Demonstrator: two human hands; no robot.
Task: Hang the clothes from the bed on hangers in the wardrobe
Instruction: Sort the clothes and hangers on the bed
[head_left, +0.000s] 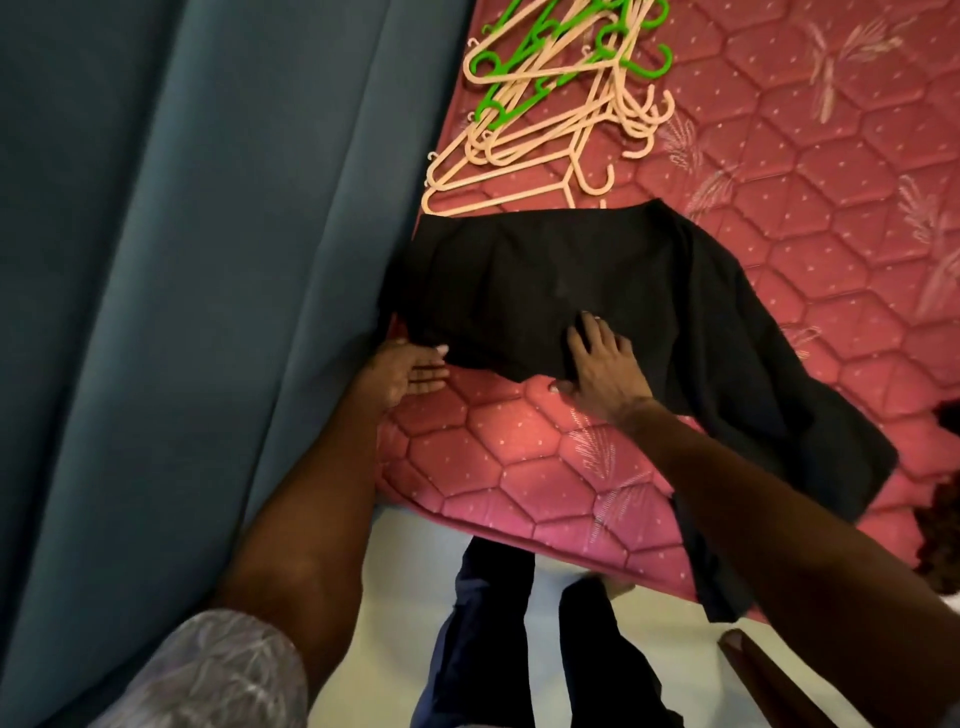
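Pressing black garment: right fingers, seemingly flat.

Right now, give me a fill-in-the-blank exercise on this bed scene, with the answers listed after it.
1. The black garment lies spread on a quilted ____ mattress.
2. The right hand presses flat on the ____ garment.
3. Among the beige hangers lie a few ____ ones.
4. The left hand touches the garment's edge next to the blue ____.

Missing words: pink; black; green; curtain
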